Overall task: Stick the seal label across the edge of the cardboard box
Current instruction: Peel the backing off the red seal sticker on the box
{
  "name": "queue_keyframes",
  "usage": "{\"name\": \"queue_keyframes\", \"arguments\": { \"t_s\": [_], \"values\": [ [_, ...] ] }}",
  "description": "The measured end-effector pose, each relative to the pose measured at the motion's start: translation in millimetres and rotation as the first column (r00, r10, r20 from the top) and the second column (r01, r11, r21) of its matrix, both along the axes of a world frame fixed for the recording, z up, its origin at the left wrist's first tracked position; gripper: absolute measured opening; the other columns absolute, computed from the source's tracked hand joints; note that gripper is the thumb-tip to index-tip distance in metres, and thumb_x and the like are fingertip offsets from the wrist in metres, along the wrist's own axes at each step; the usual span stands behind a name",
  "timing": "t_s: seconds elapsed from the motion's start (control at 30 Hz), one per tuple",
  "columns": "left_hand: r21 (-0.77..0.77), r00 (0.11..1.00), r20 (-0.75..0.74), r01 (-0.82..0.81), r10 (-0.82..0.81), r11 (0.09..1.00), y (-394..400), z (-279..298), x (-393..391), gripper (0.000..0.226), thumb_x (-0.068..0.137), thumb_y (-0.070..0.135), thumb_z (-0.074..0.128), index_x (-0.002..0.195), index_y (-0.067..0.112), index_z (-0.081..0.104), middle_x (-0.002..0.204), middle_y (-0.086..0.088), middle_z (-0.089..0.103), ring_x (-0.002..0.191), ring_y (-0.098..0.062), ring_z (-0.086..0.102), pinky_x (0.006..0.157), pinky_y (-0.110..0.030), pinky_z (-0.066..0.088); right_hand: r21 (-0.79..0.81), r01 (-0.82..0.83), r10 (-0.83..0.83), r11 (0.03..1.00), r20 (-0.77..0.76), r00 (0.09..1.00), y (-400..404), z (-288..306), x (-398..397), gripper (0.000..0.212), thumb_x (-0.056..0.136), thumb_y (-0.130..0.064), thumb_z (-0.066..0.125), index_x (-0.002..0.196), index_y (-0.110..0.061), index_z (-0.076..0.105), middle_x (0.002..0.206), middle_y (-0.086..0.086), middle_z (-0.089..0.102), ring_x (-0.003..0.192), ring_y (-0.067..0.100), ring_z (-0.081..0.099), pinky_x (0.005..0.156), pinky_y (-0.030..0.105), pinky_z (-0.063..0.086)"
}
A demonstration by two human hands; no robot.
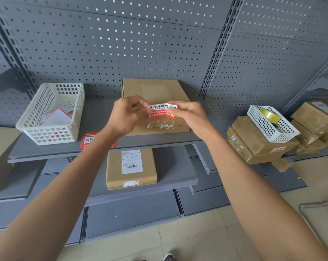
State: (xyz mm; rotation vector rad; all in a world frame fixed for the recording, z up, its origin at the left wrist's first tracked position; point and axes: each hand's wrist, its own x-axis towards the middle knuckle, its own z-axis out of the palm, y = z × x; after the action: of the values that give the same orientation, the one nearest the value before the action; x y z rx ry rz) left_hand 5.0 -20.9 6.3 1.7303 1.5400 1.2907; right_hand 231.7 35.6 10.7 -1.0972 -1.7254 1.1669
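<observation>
A flat cardboard box [155, 91] lies on the upper grey shelf [99, 113], its front edge marked with torn white label scraps [160, 126]. Above that front part I hold a red and white seal label [162, 112] with black lettering. My left hand [127, 114] pinches its left end and my right hand [187, 115] grips its right end. The label bends slightly between the fingers and hangs clear of the box.
A white basket [52, 113] with red-edged labels stands at the left. More red seal labels [89, 141] lie on the shelf edge under my left forearm. A second box [131, 168] sits on the lower shelf. Stacked boxes [253, 142] carry a basket with a tape roll [270, 115] at the right.
</observation>
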Motion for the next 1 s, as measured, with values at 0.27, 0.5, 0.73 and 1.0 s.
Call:
{"name": "queue_keyframes", "arguments": {
  "t_s": [0.27, 0.5, 0.73, 1.0],
  "values": [
    [0.035, 1.000, 0.006, -0.023, 0.022, 0.999, -13, 12, 10, 0.011, 0.087, 0.024, 0.077, 0.078, 0.027, 0.070, 0.083, 0.013, 0.074, 0.084, -0.008, 0.070, 0.085, -0.031, 0.055, 0.076, 0.046, -0.044, 0.996, -0.034, 0.998, -13, 11, 10, 0.021, 0.086, -0.015, 0.076, 0.107, -0.013, 0.078, 0.120, -0.008, 0.073, 0.116, 0.004, 0.065, 0.108, 0.031, 0.048],
    [0.009, 0.995, 0.093, -0.037, 0.036, 0.999, -26, 14, 8, 0.008, 0.085, 0.024, 0.079, 0.081, 0.021, 0.073, 0.080, 0.002, 0.076, 0.068, -0.019, 0.063, 0.065, -0.030, 0.047, 0.169, 0.078, -0.089, 0.983, 0.055, 0.995, -38, 18, 32, 0.019, 0.084, -0.025, 0.079, 0.102, -0.020, 0.079, 0.121, -0.014, 0.071, 0.118, -0.003, 0.061, 0.113, 0.033, 0.040],
    [-0.028, 0.995, 0.102, -0.017, 0.020, 0.999, -35, 16, 16, 0.007, 0.085, 0.023, 0.079, 0.082, 0.021, 0.073, 0.081, 0.004, 0.076, 0.067, -0.005, 0.064, 0.066, -0.016, 0.045, 0.218, 0.102, -0.114, 0.971, 0.044, 0.992, -59, 7, 20, 0.012, 0.080, -0.028, 0.082, 0.091, -0.023, 0.078, 0.111, -0.019, 0.072, 0.111, -0.006, 0.062, 0.100, 0.026, 0.045],
    [-0.056, 0.991, 0.132, 0.005, 0.003, 0.998, -44, 3, 11, 0.021, 0.083, 0.024, 0.082, 0.100, 0.018, 0.072, 0.079, 0.002, 0.077, 0.074, -0.010, 0.071, 0.072, -0.018, 0.051, 0.179, 0.161, -0.160, 0.971, -0.015, 0.987, -57, -14, 17, 0.007, 0.089, -0.009, 0.071, 0.089, -0.006, 0.078, 0.114, -0.001, 0.073, 0.107, 0.003, 0.064, 0.087, 0.011, 0.043]
  ]
}}
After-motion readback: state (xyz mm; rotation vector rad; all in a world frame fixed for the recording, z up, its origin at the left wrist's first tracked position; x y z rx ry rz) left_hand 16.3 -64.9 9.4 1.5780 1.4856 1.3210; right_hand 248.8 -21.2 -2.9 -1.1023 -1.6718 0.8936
